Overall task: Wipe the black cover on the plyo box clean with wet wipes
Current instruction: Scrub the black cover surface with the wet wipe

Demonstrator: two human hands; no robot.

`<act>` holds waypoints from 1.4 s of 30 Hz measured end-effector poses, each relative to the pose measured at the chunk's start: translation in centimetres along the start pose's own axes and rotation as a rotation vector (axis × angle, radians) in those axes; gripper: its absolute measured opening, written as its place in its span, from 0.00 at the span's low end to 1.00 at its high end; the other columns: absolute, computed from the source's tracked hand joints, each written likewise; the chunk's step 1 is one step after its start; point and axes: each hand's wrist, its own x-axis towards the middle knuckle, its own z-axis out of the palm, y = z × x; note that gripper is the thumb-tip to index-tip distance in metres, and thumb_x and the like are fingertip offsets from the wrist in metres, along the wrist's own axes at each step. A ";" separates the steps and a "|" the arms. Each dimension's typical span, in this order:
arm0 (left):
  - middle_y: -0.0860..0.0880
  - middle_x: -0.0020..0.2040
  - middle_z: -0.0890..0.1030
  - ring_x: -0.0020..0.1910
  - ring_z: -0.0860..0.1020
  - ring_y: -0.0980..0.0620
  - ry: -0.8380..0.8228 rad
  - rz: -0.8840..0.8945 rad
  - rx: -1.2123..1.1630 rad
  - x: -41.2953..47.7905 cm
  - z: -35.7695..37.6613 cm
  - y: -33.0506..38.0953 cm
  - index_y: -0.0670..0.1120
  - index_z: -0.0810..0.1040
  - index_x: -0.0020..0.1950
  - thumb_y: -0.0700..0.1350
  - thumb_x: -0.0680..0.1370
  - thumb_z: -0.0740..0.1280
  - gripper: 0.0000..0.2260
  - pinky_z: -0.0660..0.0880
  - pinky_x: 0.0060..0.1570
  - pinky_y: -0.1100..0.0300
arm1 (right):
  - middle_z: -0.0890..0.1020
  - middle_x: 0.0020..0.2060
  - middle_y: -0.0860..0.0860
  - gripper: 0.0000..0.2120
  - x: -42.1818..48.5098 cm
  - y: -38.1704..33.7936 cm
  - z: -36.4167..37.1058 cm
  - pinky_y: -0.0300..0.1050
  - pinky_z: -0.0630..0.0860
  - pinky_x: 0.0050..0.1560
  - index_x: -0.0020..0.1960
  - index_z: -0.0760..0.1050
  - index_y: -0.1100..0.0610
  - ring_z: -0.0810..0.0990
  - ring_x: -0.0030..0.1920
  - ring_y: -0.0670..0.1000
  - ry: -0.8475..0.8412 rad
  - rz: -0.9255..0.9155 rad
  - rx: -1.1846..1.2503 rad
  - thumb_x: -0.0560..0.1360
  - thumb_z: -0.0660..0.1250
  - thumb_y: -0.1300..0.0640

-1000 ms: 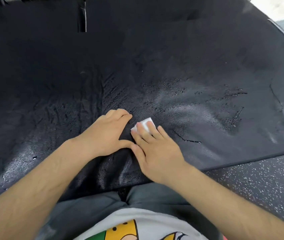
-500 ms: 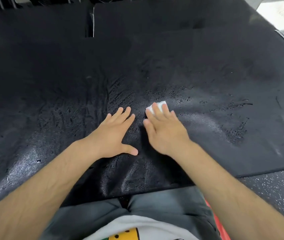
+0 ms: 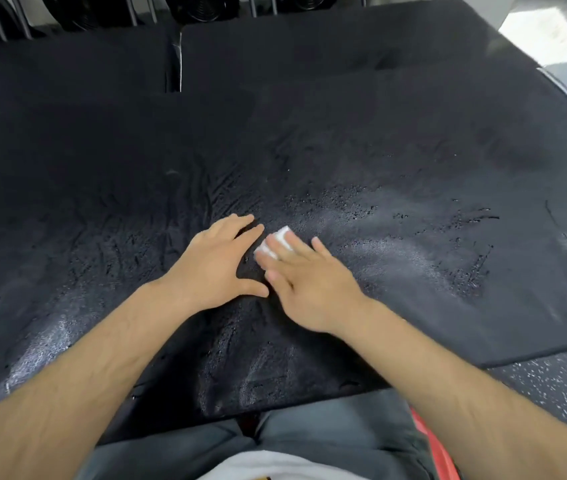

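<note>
Mid scrub. Right hand [image 3: 313,289] flat, fingers straight, pressing folded wet wipe [image 3: 277,242] onto black cover [image 3: 379,150], front middle. Left hand [image 3: 213,268] flat and spread just beside, pinning fabric. Versus half a second back: pulled in toward left hand, thumbs nearly touching again. Probably back-and-forth over one patch, far area looking unwiped.

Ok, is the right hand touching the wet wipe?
Touching. The head view shows the right hand with straight fingers laid over the wet wipe, pressing it onto the black cover.
</note>
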 end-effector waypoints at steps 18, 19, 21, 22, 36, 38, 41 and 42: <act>0.55 0.64 0.67 0.61 0.65 0.54 0.065 -0.010 0.078 2.6 -1.3 -1.4 0.50 0.55 0.82 0.67 0.74 0.65 0.42 0.71 0.60 0.57 | 0.62 0.75 0.54 0.23 3.8 -1.3 -0.6 0.60 0.58 0.75 0.76 0.61 0.57 0.54 0.76 0.59 0.023 -0.056 -0.102 0.84 0.46 0.50; 0.55 0.64 0.67 0.60 0.64 0.54 0.070 -0.005 0.088 2.8 -1.3 -1.4 0.50 0.55 0.82 0.68 0.74 0.65 0.42 0.70 0.60 0.59 | 0.60 0.76 0.51 0.22 3.7 -0.5 -1.0 0.60 0.55 0.77 0.77 0.59 0.55 0.51 0.78 0.56 -0.009 -0.074 -0.084 0.84 0.46 0.50; 0.56 0.65 0.66 0.60 0.63 0.55 0.052 -0.007 0.087 3.0 -1.3 -1.4 0.50 0.54 0.82 0.71 0.72 0.63 0.45 0.68 0.61 0.62 | 0.62 0.74 0.50 0.20 5.6 2.8 -2.1 0.62 0.57 0.75 0.74 0.61 0.53 0.52 0.78 0.53 0.061 -0.008 -0.097 0.84 0.48 0.52; 0.56 0.65 0.65 0.61 0.62 0.55 0.040 -0.009 0.089 3.0 -1.4 -1.5 0.51 0.54 0.82 0.73 0.72 0.62 0.45 0.66 0.61 0.62 | 0.63 0.73 0.49 0.19 6.7 4.4 -2.8 0.62 0.59 0.74 0.72 0.62 0.53 0.54 0.77 0.53 0.107 0.080 -0.106 0.84 0.48 0.53; 0.51 0.82 0.42 0.81 0.40 0.49 -0.078 -0.157 0.058 7.4 -3.9 -2.4 0.47 0.45 0.83 0.70 0.71 0.67 0.52 0.48 0.78 0.50 | 0.61 0.75 0.53 0.25 9.5 3.6 -3.1 0.59 0.59 0.75 0.75 0.61 0.58 0.54 0.76 0.59 0.067 0.090 -0.141 0.83 0.42 0.50; 0.53 0.82 0.41 0.81 0.40 0.52 -0.082 -0.157 0.030 7.3 -4.0 -2.7 0.47 0.44 0.83 0.70 0.71 0.67 0.52 0.48 0.77 0.52 | 0.58 0.77 0.52 0.29 8.2 1.9 -2.1 0.58 0.56 0.77 0.76 0.59 0.57 0.51 0.78 0.58 0.037 0.000 -0.125 0.81 0.37 0.48; 0.55 0.82 0.41 0.80 0.40 0.53 -0.083 -0.159 0.019 7.5 -3.9 -3.0 0.49 0.44 0.83 0.71 0.70 0.67 0.53 0.51 0.77 0.53 | 0.56 0.79 0.48 0.24 9.7 3.7 -2.9 0.56 0.50 0.79 0.79 0.55 0.54 0.46 0.80 0.51 0.034 0.054 -0.044 0.84 0.40 0.50; 0.55 0.82 0.41 0.80 0.40 0.54 -0.085 -0.161 0.016 7.6 -3.8 -3.1 0.50 0.44 0.83 0.72 0.69 0.67 0.53 0.51 0.77 0.53 | 0.56 0.79 0.47 0.24 10.3 4.1 -3.4 0.56 0.49 0.79 0.79 0.55 0.53 0.45 0.80 0.50 0.050 0.096 -0.028 0.85 0.41 0.50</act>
